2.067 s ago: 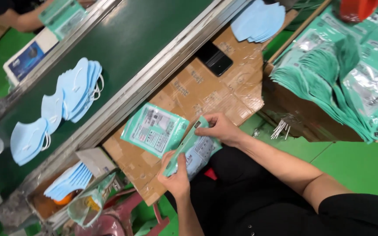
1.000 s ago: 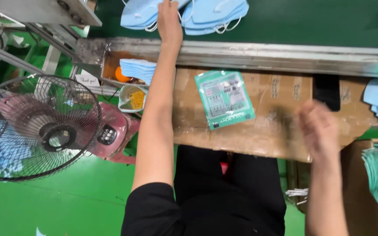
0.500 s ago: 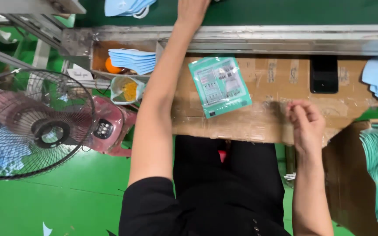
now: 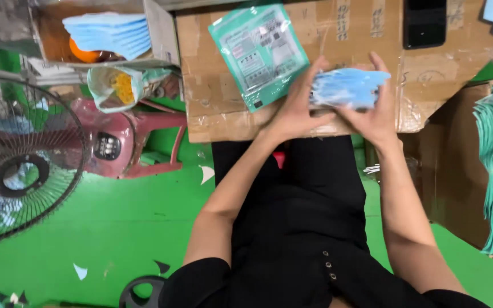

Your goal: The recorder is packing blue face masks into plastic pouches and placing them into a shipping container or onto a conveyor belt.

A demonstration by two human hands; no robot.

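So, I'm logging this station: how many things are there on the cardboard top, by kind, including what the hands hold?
Teal printed pouch: 1
Black phone: 1
Stack of blue masks, held between left hand and right hand: 1
Total: 3

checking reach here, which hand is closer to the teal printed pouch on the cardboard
Left. The left hand sits right beside the teal pouch, at its lower right edge, gripping the stack of blue masks. The right hand holds the stack's far side, further from the pouch.
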